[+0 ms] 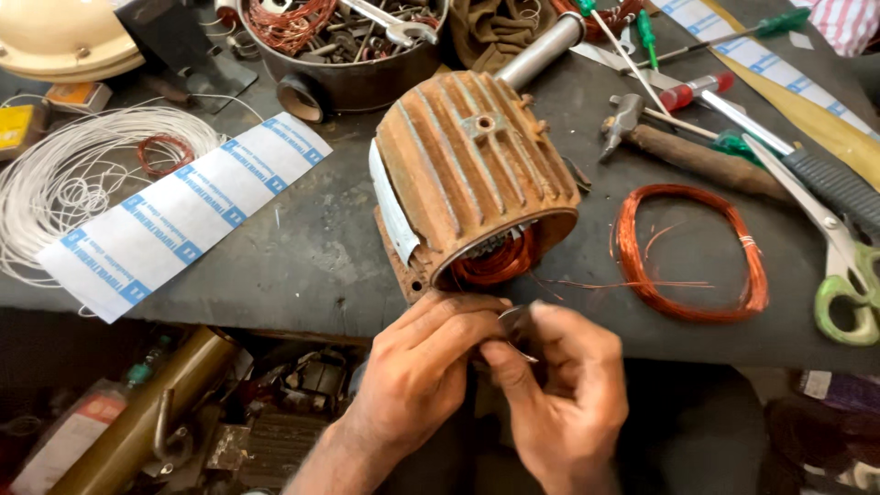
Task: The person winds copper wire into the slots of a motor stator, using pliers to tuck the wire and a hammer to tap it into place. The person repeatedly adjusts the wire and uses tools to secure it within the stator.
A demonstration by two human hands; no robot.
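A rusty ribbed motor housing lies on its side on the dark workbench, its open end toward me with copper windings inside. Just below that opening, my left hand and my right hand meet at the bench edge. Together they pinch a small pale strip between their fingertips. Thin copper wire strands run from the housing opening toward the right.
A loose copper wire coil lies right of the housing. Green-handled scissors, a hammer and screwdrivers sit at the right. A white printed paper strip and white wire bundle lie left. A metal bowl of parts stands behind.
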